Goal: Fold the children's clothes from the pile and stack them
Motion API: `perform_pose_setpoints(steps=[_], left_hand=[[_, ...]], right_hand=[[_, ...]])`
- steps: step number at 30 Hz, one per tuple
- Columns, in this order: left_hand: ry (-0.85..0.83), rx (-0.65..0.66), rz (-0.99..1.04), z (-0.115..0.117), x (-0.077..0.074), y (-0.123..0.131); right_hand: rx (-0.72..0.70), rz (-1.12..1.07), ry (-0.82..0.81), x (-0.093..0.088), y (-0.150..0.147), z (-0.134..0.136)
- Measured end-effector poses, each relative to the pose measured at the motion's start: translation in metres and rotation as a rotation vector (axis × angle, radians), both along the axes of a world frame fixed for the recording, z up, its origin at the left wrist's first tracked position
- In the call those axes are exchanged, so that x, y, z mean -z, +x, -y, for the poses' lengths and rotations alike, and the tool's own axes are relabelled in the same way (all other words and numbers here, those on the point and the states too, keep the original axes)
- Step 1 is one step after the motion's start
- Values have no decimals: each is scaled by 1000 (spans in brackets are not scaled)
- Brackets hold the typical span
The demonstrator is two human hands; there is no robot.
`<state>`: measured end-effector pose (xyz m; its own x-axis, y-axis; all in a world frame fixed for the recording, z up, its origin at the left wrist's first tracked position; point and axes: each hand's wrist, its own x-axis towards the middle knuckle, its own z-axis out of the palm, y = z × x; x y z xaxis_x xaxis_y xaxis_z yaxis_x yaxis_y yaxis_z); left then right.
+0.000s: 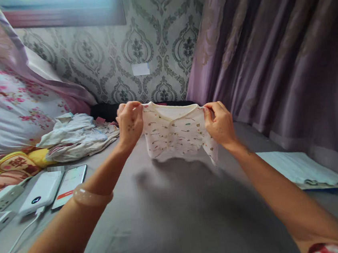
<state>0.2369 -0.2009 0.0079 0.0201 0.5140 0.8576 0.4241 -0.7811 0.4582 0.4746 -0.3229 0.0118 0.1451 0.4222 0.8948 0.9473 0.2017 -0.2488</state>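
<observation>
A small cream baby shirt with little printed figures hangs in the air over a grey bed sheet. My left hand pinches its left shoulder and my right hand pinches its right shoulder. Both arms reach forward and the shirt is spread between them, with its lower hem just above the sheet. A pale bangle sits on my left wrist.
A heap of light clothes lies at the left. A phone, a white power bank and a power strip lie near the left edge. Papers rest at the right under a purple curtain. A floral quilt stands at the far left.
</observation>
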Motion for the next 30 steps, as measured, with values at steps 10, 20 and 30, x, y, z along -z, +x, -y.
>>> perform_pose_setpoints(steps=[10, 20, 30], left_hand=[[337, -257, -282, 61, -27, -51], [-228, -26, -636, -23, 109, -11], [-347, 27, -772, -58, 170, 15]], right_hand=[[-62, 75, -176, -33, -11, 57], [18, 72, -732, 82, 27, -17], [220, 252, -991, 161, 38, -48]])
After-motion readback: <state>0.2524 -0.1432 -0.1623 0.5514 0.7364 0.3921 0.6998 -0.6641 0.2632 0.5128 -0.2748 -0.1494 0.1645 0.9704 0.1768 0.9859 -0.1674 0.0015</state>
